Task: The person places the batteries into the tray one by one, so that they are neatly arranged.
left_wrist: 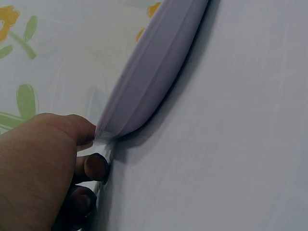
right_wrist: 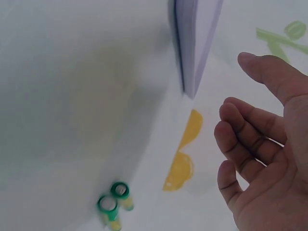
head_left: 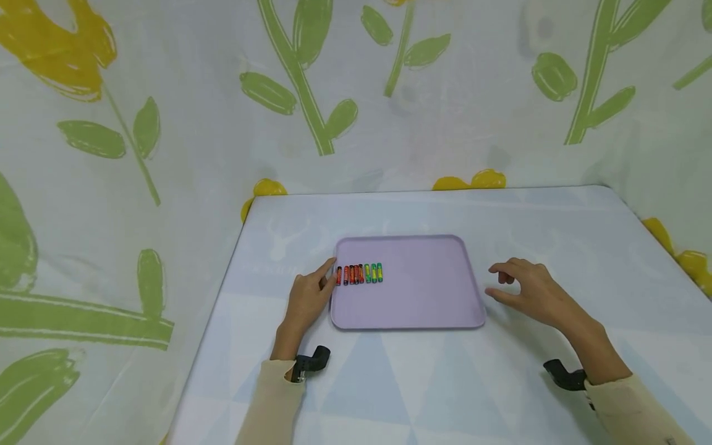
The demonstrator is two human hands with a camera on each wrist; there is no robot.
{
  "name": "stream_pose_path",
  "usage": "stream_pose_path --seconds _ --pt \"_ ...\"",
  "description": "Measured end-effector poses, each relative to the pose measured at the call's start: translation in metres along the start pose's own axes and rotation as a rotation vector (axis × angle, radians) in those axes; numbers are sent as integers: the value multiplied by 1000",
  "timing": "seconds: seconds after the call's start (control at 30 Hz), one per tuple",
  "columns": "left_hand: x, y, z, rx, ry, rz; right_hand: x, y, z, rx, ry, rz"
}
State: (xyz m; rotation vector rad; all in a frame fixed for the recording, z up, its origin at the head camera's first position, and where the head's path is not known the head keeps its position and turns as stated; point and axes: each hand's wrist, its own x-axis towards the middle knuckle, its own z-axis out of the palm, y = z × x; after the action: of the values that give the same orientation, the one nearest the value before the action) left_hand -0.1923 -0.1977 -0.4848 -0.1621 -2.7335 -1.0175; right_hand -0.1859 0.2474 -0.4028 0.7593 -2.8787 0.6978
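Observation:
A lilac tray (head_left: 423,303) lies on the table. Inside, toward its left side, several red-and-black batteries (head_left: 352,274) stand in a row with 3 yellow-and-green batteries (head_left: 374,273) at the right end. My left hand (head_left: 308,298) rests against the tray's left rim, beside the leftmost battery. In the left wrist view, the thumb (left_wrist: 77,129) touches the rim while bent fingers (left_wrist: 96,167) lie just outside it. Off the tray's right edge hovers my right hand (head_left: 531,292), its fingers loosely curled around nothing.
Two green-ended batteries (right_wrist: 115,198) show in the right wrist view; their place in the head view is unclear. A pale patterned cloth covers the table (head_left: 389,389). Behind and to the left hangs a leaf-printed curtain (head_left: 194,93). Each wrist carries a black camera mount (head_left: 311,361).

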Motion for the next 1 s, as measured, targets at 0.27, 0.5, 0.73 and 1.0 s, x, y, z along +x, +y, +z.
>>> stream_pose_path --seconds 0.27,0.5,0.73,1.0 --pt "1 1 0 6 -1 1 -14 19 -4 -81 70 -37" --pt "1 4 -2 1 -12 -15 -25 30 -9 -129 55 14" --pt "2 2 0 2 -17 -23 -35 39 -13 -152 17 86" --pt "1 0 0 5 -6 -19 -44 50 -16 -185 -45 152"
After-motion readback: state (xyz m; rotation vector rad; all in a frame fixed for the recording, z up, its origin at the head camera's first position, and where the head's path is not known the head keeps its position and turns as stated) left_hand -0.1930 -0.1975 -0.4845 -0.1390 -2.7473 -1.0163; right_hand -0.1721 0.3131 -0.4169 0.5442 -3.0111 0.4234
